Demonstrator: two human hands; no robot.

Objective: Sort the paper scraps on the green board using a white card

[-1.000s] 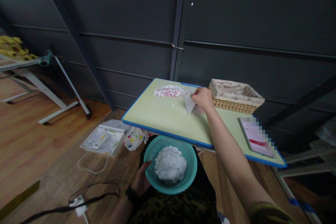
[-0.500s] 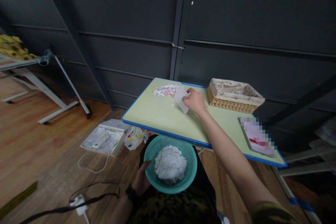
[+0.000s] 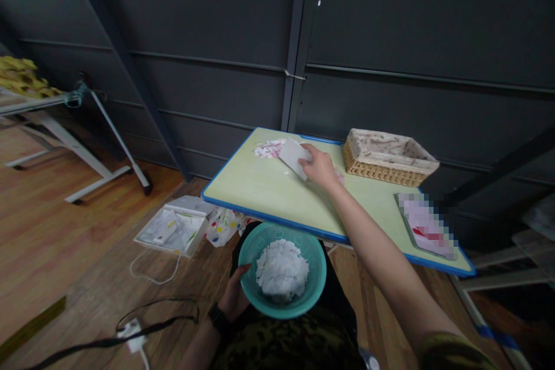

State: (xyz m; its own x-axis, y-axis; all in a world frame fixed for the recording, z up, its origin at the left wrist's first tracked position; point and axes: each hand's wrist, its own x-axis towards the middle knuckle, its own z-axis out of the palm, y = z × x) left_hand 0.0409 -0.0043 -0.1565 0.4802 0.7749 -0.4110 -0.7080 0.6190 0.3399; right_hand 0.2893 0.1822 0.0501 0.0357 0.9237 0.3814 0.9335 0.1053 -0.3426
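Note:
My right hand (image 3: pixel 319 166) pinches a white card (image 3: pixel 295 157) that looks like stiff paper. The card is tilted over the table, at the right part of a pile of small white and pink paper scraps (image 3: pixel 266 149), and hides some of it. My left hand (image 3: pixel 236 293) grips the left rim of a green plastic basket (image 3: pixel 321 277) in my lap, thumb on the rim and fingers hidden beneath. Inside the basket lies a heap of white paper scraps (image 3: pixel 282 270). More pinkish scraps (image 3: pixel 340 176) show just right of my right hand.
The yellow-green table (image 3: pixel 269 193) has a blue edge. A wicker basket with a cloth lining (image 3: pixel 385 170) stands at its back right, and a partly blurred tray-like item (image 3: pixel 427 231) at its right. On the floor are an open white box (image 3: pixel 195 237), a power strip (image 3: pixel 132 335) and cables.
My right hand has shifted slightly left with the card, which now lies lower and flatter over the scrap pile. My left hand and the green basket stay in place.

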